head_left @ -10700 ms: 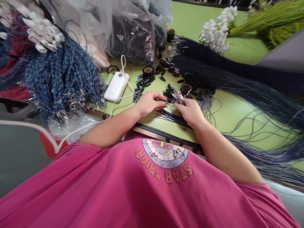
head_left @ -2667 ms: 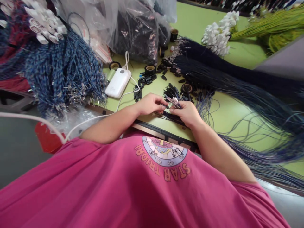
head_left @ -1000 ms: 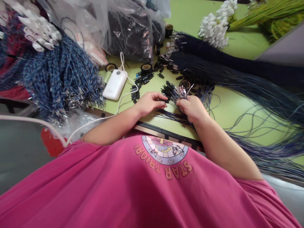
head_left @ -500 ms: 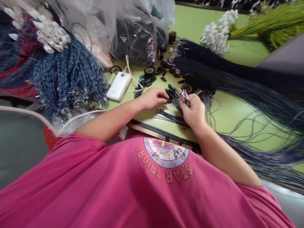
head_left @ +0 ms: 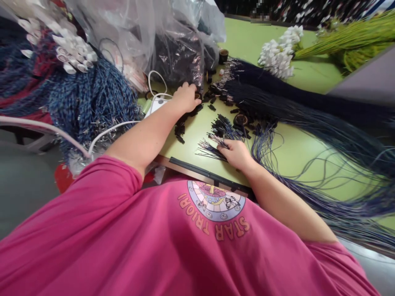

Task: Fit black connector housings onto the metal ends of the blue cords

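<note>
My right hand (head_left: 236,154) is closed around a bundle of thin dark wires (head_left: 207,149), low over the green table near its front edge. Their bare metal ends fan out to the left of the fingers. Just beyond lies a group of wires with black connectors (head_left: 222,125). My left hand (head_left: 186,98) is at a roll of black tape (head_left: 198,96), fingers over its far side and thumb on its near side. The palm hides part of the roll. Loose black connectors (head_left: 180,132) lie below that hand.
A white power bank (head_left: 159,101) with a white cable is partly behind my left forearm. Blue twisted wires (head_left: 92,90) hang at the left. Plastic bags (head_left: 177,49) stand behind. Long dark wires (head_left: 277,94) and yellow-green wires (head_left: 345,41) lie at the right.
My left hand has moved from the connectors, up and left to the tape roll. My right hand has come down and nearer the table edge with its wires.
</note>
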{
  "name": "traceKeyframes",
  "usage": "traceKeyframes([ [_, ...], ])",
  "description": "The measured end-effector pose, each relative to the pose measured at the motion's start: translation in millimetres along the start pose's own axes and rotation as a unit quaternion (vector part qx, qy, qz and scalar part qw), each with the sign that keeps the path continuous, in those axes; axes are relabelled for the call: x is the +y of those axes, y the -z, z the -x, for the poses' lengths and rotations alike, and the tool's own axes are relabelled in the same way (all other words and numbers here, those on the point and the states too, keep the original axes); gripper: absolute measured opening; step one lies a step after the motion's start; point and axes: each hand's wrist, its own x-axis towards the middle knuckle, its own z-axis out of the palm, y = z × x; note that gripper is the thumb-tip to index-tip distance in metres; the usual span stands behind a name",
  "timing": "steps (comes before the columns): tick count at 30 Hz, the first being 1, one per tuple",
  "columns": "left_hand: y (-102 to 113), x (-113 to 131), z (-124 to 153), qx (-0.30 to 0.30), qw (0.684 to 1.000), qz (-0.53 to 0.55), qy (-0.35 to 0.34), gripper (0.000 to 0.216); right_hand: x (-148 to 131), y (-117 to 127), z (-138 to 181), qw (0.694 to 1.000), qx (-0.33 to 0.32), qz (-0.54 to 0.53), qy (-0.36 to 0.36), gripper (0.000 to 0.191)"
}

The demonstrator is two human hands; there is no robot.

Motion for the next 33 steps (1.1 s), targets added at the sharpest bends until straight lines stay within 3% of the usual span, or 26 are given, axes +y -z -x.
traceKeyframes([
  [3,5.0,-11.9,-9.1,-0.039,0.998,0.043,0.020,0.043,-1.1,-0.1,0.8,1.000,-0.007,-0.001,-0.005,0.028],
  [7,11.0,-12.8,-4.0,0.009,0.994,0.104,0.027,0.035,-2.1,0.6,0.8,1.000,-0.021,-0.002,-0.014,0.029],
  [12,6.7,-9.9,7.3,0.019,0.999,0.021,0.022,0.032,-4.7,1.6,1.5,1.000,-0.024,0.000,-0.015,0.029],
  [19,-5.4,-7.1,34.3,-0.060,0.995,-0.067,-0.052,0.051,-5.7,1.1,3.2,1.000,-0.017,-0.013,-0.009,0.029],
  [24,-8.2,-2.7,51.4,-0.066,0.988,-0.105,-0.090,0.045,-2.6,5.4,3.1,0.997,-0.004,-0.063,-0.037,0.026],
  [29,3.1,0.0,81.3,-0.116,0.981,-0.126,-0.091,0.038,-3.2,8.5,2.9,0.976,0.007,-0.197,-0.090,0.015],
  [33,17.7,2.4,108.6,-0.179,0.966,-0.159,-0.094,0.040,-4.4,8.2,2.5,0.966,0.000,-0.240,-0.096,0.007],
])
